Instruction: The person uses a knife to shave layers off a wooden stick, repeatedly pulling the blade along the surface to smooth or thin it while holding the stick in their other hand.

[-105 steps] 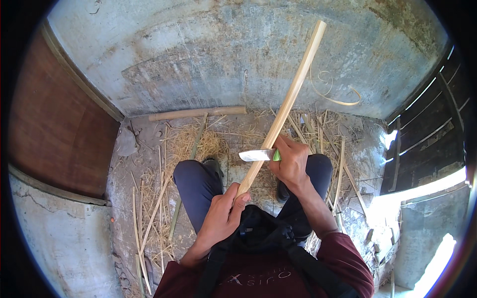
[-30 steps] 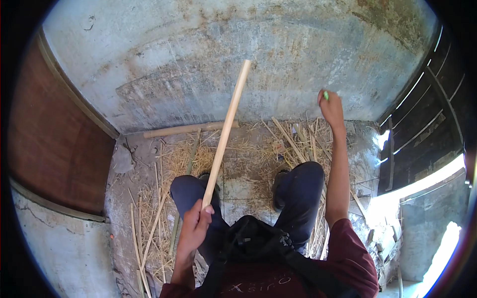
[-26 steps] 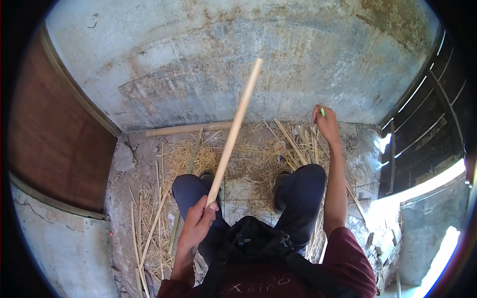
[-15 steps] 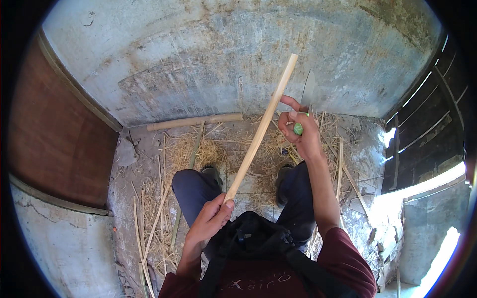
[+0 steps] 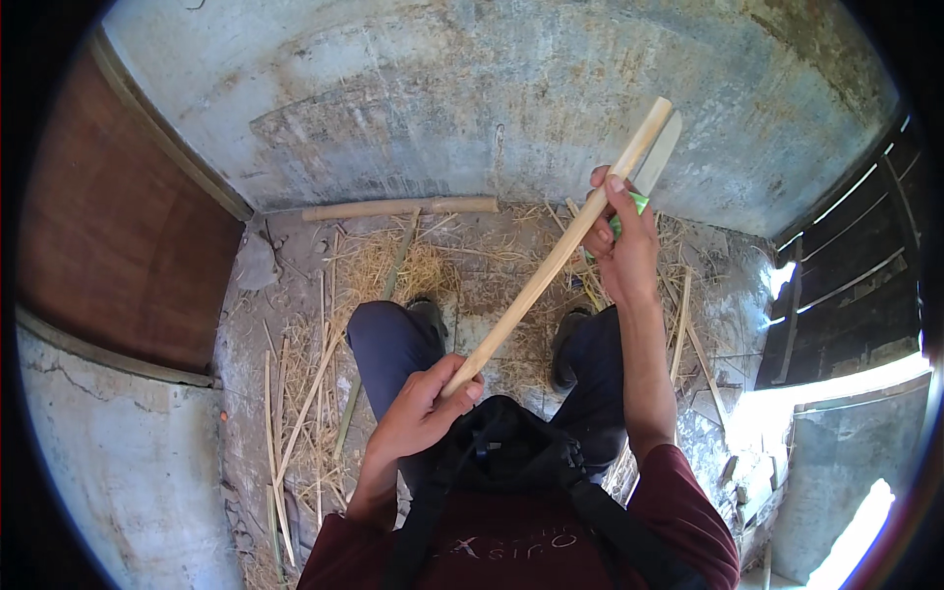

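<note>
A long pale bamboo strip [image 5: 536, 280] slants up and to the right in front of me. My left hand [image 5: 425, 408] is closed round its lower end, near my lap. Toward its upper end, my right hand [image 5: 624, 231] holds a knife [image 5: 659, 154] with a green handle, closed round the grip. The right thumb and fingers also touch the strip. The blade points up and away, close beside the strip's right edge. Part of the handle is hidden by the fingers.
Straw-like shavings [image 5: 423, 265] and thin strips [image 5: 305, 433] litter the floor between and beside my legs. A thick bamboo pole [image 5: 398, 208] lies along the base of the stained wall [image 5: 413, 108]. A brown door panel [image 5: 128, 226] is at left, dark slatted boards [image 5: 846, 265] at right.
The strip's upper end has swung to the right. My right hand has gone from apart to touching the strip, and the knife blade has tilted to lie beside it.
</note>
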Available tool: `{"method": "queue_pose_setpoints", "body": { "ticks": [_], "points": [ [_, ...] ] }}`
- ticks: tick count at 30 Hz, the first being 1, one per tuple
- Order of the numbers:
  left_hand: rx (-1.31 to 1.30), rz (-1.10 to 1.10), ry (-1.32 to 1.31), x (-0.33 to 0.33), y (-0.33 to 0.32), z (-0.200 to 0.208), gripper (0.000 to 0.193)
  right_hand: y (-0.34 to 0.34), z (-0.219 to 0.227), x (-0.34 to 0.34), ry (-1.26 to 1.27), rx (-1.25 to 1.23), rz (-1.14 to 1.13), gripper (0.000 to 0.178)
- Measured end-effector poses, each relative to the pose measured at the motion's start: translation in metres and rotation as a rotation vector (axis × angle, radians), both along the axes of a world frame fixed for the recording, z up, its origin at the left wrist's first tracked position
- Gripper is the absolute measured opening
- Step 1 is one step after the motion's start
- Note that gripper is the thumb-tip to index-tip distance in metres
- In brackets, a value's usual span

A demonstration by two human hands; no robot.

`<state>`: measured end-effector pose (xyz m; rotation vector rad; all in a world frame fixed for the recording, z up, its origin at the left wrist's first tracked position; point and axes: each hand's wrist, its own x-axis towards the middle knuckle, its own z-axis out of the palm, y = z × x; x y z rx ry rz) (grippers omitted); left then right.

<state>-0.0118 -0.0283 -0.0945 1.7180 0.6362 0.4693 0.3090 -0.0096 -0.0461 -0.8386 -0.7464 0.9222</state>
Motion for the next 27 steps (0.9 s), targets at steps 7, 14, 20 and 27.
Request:
{"method": "queue_pose_setpoints", "body": {
  "ticks": [7, 14, 20, 27],
  "points": [
    [-0.002, 0.105, 0.051, 0.001, 0.003, 0.0, 0.022, -0.006, 0.007, 0.002, 0.021, 0.076, -0.004, 0.027],
    [0.176, 0.123, 0.037, 0.017, 0.009, 0.018, 0.032, -0.016, 0.014, -0.007, 0.0, 0.1, -0.023, 0.031],
    [0.127, 0.08, -0.098, 0.039, 0.012, 0.027, 0.037, -0.024, 0.008, -0.024, 0.014, 0.096, 0.072, 0.035],
    [0.125, 0.027, -0.105, 0.055, 0.012, 0.023, 0.032, -0.031, -0.001, -0.035, -0.021, 0.053, 0.13, 0.037]
  ]
}}
